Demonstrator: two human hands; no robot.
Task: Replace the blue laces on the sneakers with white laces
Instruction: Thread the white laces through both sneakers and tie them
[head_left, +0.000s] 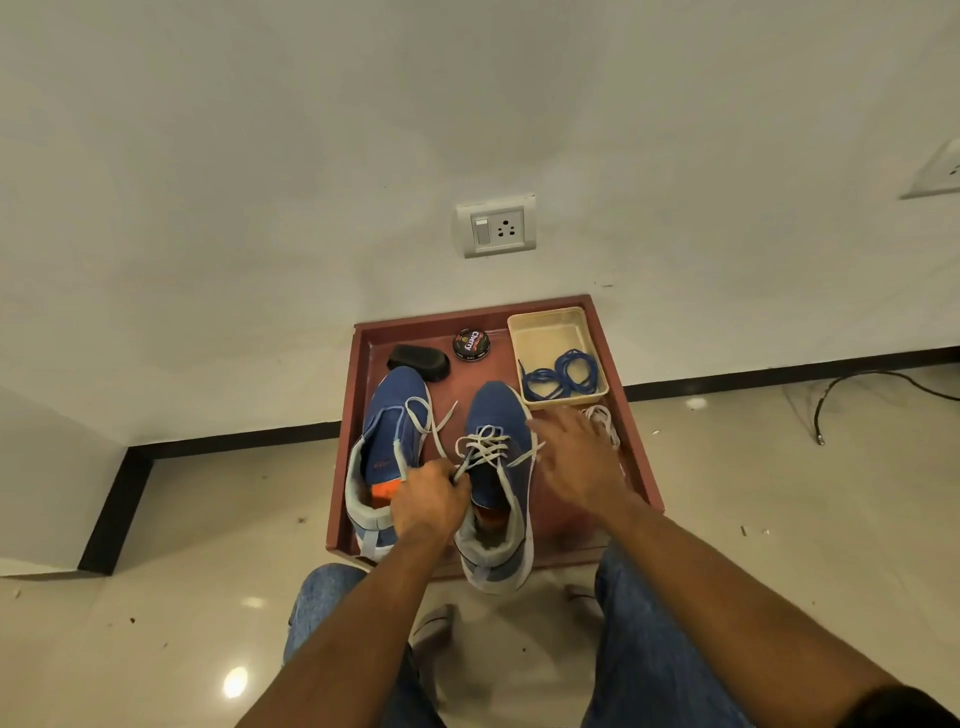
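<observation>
left hand pinching white lace (right sneaker)

1. Both forearms are bare to the frame's edge; no watch, ring or band shows on the left hand or right hand.
2. A dark sleeve edge shows at the lower right corner.
3. Blue denim jeans cover both legs, faded lighter at the knees.
</observation>
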